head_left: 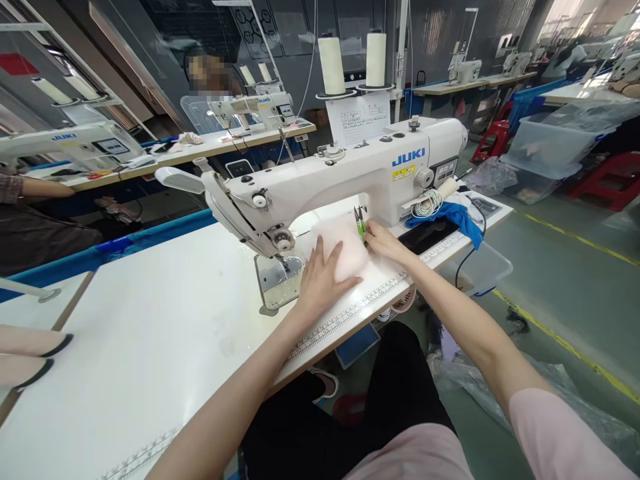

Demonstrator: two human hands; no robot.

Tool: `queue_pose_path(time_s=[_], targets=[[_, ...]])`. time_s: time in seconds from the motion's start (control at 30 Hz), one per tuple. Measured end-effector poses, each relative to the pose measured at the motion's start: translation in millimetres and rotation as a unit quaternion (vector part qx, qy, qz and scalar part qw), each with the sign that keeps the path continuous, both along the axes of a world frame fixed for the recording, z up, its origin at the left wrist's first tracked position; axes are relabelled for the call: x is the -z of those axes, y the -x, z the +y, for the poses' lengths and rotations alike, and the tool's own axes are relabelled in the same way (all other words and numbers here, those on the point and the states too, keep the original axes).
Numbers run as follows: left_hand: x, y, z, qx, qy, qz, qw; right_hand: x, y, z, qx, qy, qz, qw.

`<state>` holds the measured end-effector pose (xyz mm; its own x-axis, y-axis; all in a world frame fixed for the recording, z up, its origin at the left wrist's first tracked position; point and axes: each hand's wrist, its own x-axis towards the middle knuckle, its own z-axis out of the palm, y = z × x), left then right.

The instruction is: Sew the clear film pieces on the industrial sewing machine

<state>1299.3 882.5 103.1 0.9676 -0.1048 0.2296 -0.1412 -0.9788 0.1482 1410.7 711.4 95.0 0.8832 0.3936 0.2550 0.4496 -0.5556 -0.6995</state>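
My left hand (320,277) lies flat with fingers spread on a pale pink piece of fabric (345,250) on the white sewing table (150,333), just right of the needle plate (277,280). My right hand (383,241) is closed on small green thread snips (360,223), whose blades point up at the far edge of the fabric. The white JUKI sewing machine (350,173) arches over both hands.
Two white thread cones (353,61) stand behind the machine. A blue cloth (453,215) and a coil of white cord (427,202) lie at the machine's right end. Clear plastic bins (550,150) and red stools stand at right. Other workers sit at left and behind.
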Motion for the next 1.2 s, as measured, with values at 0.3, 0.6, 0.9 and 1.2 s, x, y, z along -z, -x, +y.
queue_pose_path(time_s=[0.3, 0.6, 0.9, 1.2], targets=[[-5.7, 10.2, 1.3, -0.033, -0.006, 0.011, 0.999, -18.2, 35.7, -44.6, 0.059, 0.017, -0.042, 0.997], [-8.2, -9.1, -5.9, -0.051, 0.015, 0.027, 0.998, 1.5, 84.3, -69.7, 0.102, 0.165, -0.039, 0.98], [-4.4, -46.7, -24.9, -0.046, -0.006, 0.006, 0.999, 5.2, 84.8, -57.2, 0.136, 0.297, -0.072, 0.942], [-0.1, -91.8, -47.2, -0.019, -0.046, 0.024, 0.998, 12.6, 87.0, -59.3, 0.145, 0.318, -0.102, 0.931]])
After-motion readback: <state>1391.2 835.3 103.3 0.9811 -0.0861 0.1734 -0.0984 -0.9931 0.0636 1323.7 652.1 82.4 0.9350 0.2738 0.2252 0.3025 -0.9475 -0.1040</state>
